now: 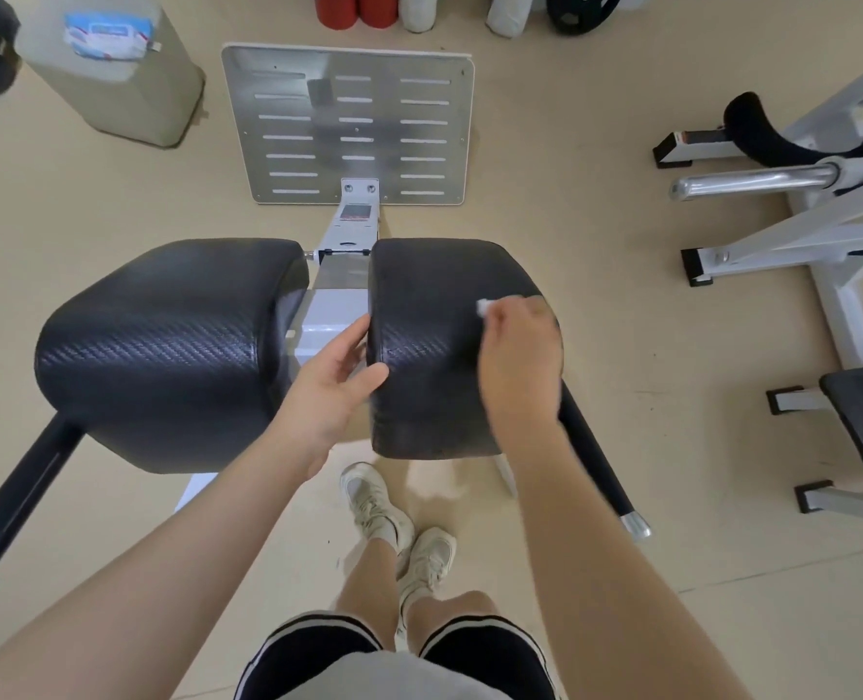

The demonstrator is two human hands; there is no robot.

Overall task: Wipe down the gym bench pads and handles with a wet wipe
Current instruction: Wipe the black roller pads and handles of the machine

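Far to the left of both hands, the left handle [15, 502] is angling down from under the left pad [167, 346], with bare floor [621, 346] lying open around it. The left pad is sitting just left of the left hand [336, 378], apart from it, with the white frame [326, 320] showing in the gap between the two pads. The left hand's grip is lying slack and apart, fingers nearly straight, thumb and fingertips touching the inner edge of the right pad [429, 356]. Just right of it, the right hand [518, 353] is resting on top of the right pad near its outer edge, its grip pinching a wet wipe [484, 306] whose white corner is poking out beyond the knuckles. Right of that hand, the right handle [603, 467] is slanting down toward open floor. Beyond the grips, the metal footplate [354, 123] is lying flat.
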